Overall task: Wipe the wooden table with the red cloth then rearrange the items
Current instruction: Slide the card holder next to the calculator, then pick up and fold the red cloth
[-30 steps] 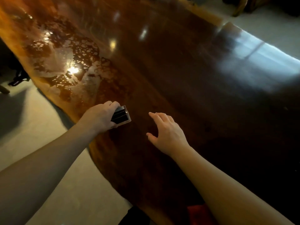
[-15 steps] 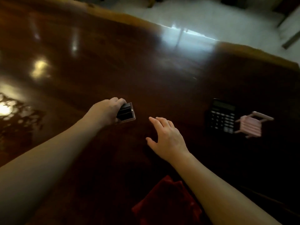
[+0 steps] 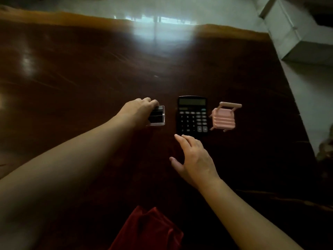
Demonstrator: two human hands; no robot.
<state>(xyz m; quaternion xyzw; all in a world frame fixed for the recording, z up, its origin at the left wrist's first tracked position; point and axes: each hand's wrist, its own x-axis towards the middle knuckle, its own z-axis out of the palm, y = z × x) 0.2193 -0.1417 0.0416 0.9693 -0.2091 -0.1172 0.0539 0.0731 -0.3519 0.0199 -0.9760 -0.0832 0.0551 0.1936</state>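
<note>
My left hand (image 3: 138, 110) grips a small clear box with dark contents (image 3: 157, 116), resting on the dark wooden table (image 3: 90, 69) just left of a black calculator (image 3: 192, 115). A small pink toy chair (image 3: 224, 117) stands to the calculator's right. My right hand (image 3: 193, 158) hovers open, fingers spread, just in front of the calculator's near edge and holds nothing. The red cloth (image 3: 147, 230) lies crumpled at the table's near edge, between my forearms.
The table's far edge runs along the top and its right edge slants down the right side, with pale floor beyond both. A grey cabinet (image 3: 292, 29) stands on the floor at the upper right. Glare from a window lies on the far tabletop.
The view swung right along the table. My left hand carried the clear box to the spot beside the calculator. My right hand came with it and stays open.
</note>
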